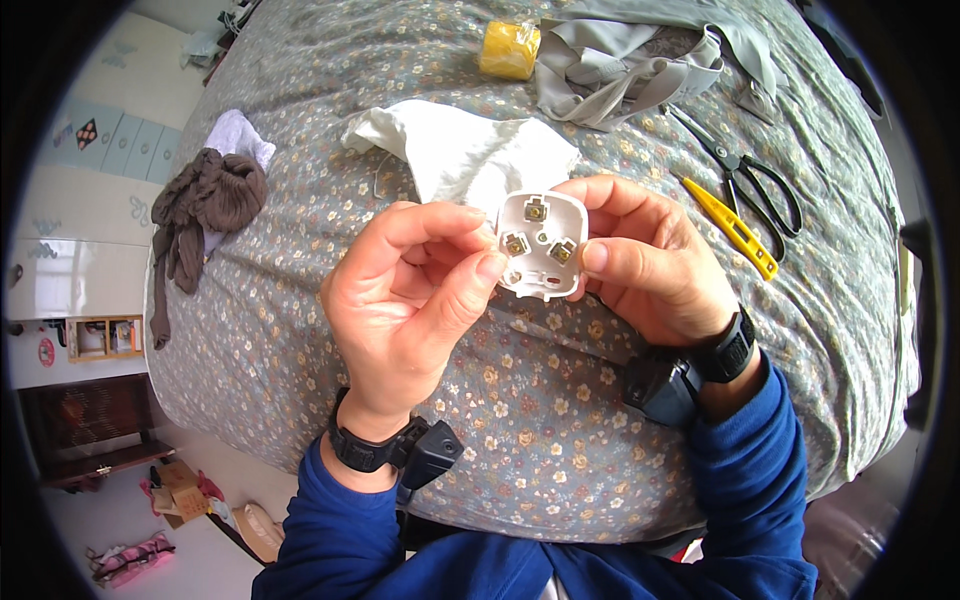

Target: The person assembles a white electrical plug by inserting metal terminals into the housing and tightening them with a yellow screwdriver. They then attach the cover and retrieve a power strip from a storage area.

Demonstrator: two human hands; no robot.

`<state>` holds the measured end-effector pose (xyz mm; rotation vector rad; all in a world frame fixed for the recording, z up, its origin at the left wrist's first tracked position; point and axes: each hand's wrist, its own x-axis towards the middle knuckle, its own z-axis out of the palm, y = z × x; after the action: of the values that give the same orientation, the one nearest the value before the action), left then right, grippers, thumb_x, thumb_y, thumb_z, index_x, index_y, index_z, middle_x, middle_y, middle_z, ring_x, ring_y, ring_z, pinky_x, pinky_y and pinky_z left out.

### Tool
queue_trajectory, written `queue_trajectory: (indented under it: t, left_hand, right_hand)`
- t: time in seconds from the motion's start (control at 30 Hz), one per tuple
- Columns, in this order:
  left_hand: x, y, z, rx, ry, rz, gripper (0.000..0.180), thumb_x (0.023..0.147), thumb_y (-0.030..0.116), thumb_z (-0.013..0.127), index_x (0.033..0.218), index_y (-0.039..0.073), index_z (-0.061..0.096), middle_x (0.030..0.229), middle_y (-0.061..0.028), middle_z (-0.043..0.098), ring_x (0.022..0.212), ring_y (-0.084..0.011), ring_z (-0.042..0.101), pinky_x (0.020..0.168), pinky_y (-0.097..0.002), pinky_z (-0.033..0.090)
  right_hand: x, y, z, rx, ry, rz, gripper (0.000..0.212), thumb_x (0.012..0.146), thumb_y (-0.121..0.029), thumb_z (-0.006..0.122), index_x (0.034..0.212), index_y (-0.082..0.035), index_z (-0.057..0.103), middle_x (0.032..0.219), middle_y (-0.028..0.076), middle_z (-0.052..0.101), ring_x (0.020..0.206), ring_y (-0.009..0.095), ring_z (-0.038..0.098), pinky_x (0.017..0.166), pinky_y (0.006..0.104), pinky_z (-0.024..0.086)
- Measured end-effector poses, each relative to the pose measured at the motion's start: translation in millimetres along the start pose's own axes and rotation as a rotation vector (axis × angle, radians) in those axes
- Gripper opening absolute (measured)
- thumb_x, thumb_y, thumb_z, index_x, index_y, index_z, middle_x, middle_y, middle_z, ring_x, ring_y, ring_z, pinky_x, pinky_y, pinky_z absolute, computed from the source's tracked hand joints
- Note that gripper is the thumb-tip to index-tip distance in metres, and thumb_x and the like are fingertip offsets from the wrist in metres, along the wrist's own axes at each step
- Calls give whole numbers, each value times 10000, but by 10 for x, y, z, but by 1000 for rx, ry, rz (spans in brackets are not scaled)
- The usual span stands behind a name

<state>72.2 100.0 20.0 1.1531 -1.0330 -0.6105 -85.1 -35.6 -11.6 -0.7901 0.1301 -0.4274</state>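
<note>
Item 1: white plastic electrical housing (pixel 541 266), round-cornered, open side facing the wearer; position: held between the hands above the bed, its upper edge overlapping the white cloth (pixel 470 150) in this view. Fitted inside: three brass-coloured contacts (pixel 536 211) in moulded seats. Risk: a contact could drop out if the housing were tipped over or knocked; whether they are fastened cannot be told.

Item 2: right hand (pixel 660 265), gripping the housing's right side, thumb at the rim, fingers curled around and behind. Risk: a thumb slipping inward could push the nearest contact askew.

Item 3: left hand (pixel 395 300), thumb and forefinger bent in at the housing's left edge; whether they pinch that edge or some small part cannot be told. Risk: anything small let go here could well be lost.

Item 4: floral bedsheet (pixel 560 400), creased, beneath all. Risk: soft folds and a busy print would likely hide a fallen piece.

Item 5: yellow utility knife (pixel 733 230), beyond the right hand, beside black-handled scissors (pixel 730 160). Risk: a careless sweep of that hand could meet an edge; blade exposure not discernible.

Item 6: yellow tape roll (pixel 508 50), far side, beside a grey garment (pixel 610 65). Risk: rolling, if the sheet were tugged.
</note>
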Motion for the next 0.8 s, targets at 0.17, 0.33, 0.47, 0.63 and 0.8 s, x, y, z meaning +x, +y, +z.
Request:
queue_trajectory:
  t: [0.17,0.33,0.47,0.63,0.8]
  left_hand:
    - [3,-13,-13,215,-6,147,204,840,-55,699,1034,-13,649,917,-63,658,771,-100,625,682,-221,518]
    - [5,-9,-27,460,15,275,184,827,-61,701,998,4,683,911,-94,697,777,-134,654,665,-237,518]
    - [2,-9,-15,489,21,310,166,840,-56,683,993,5,692,909,-117,712,787,-163,671,665,-246,520]
    - [8,3,-9,570,-7,409,161,849,-42,667,998,13,695,936,-133,719,788,-201,682,664,-267,527]
    - [41,-19,-15,627,-11,493,174,838,-32,671,1003,18,693,943,-135,721,773,-218,680,669,-288,531]
  right_hand:
    - [6,5,-18,-21,1,21,383,876,-63,675,1232,12,554,1096,86,658,920,152,650,781,274,545]
    - [9,10,-12,3,9,34,385,866,-70,689,1217,12,557,1066,75,661,881,140,650,768,267,548]
    - [0,0,-8,23,19,48,388,860,-75,698,1212,10,559,1049,70,665,859,133,651,762,262,549]
    - [3,-3,-6,52,12,50,378,863,-78,696,1206,8,562,1046,69,666,855,132,653,765,265,554]
    - [5,9,23,64,47,34,320,864,-75,705,1155,11,601,1014,72,680,817,131,651,749,257,547]
